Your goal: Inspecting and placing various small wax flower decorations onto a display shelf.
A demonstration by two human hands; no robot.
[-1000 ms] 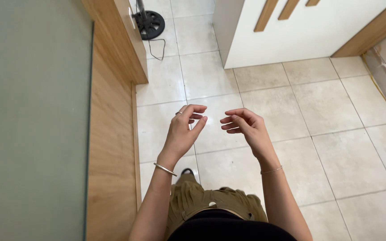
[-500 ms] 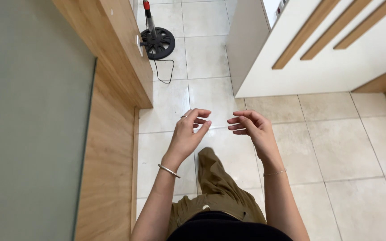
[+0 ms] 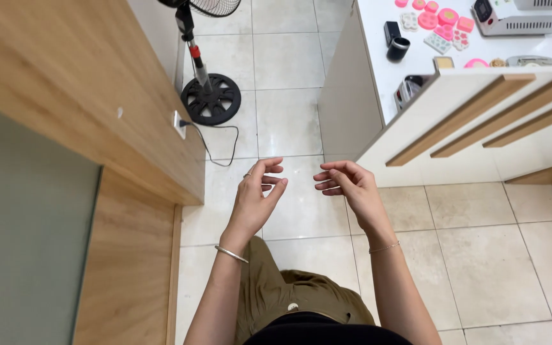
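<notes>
A home craft workroom, it seems: beige tiled floor [image 3: 480, 255], a black pedestal fan [image 3: 209, 96] plugged into the wood-panelled wall [image 3: 78, 96], and pink silicone moulds [image 3: 439, 22] near the white counter's [image 3: 384, 83] far edge.

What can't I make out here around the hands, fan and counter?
Head view only:
- Left hand and right hand: anything between the fingers is too small to tell.
- Fan: head cut off by the top edge.
- Machine on white counter: cut off by the top edge.

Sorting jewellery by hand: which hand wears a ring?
The left hand: a thin ring shows on one finger. The right hand shows none; both wrists wear bracelets.
</notes>
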